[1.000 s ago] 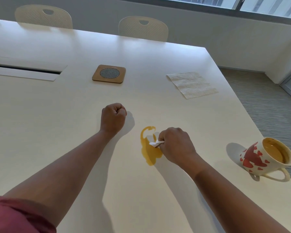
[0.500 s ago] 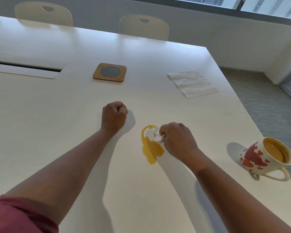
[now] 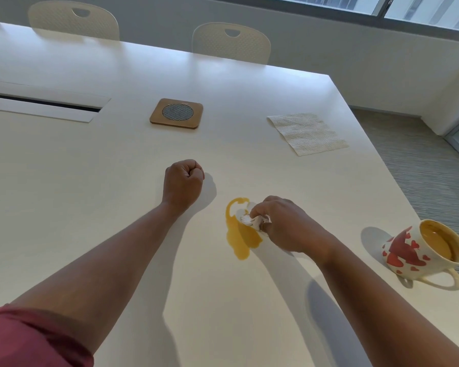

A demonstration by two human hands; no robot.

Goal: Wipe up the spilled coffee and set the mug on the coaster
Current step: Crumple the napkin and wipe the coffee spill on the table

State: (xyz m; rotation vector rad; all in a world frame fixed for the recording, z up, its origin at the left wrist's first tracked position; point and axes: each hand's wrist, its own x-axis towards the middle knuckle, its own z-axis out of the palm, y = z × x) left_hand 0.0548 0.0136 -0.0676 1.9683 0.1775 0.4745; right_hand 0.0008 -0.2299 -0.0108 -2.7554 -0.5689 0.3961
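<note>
— Which step are you on?

— The wiping. My right hand (image 3: 284, 226) pinches a small crumpled wad of paper (image 3: 252, 221) and presses it on the right side of the coffee spill (image 3: 240, 235), which lies on the table (image 3: 90, 181) in front of me. My left hand (image 3: 183, 181) is clenched in a fist, grasping nothing, resting on the table left of the spill.

— Much left?

— Most of the puddle, I judge. The wad looks too small for it; the next move probably calls for broader strokes, or the flat paper towel (image 3: 308, 133) lying farther back on the right.

— And the mug?

— The mug (image 3: 419, 250) with red hearts sits near the table's right edge, appearing tilted toward me, with some coffee inside. The coaster (image 3: 176, 113) waits well apart, bare, beyond my left hand.
</note>
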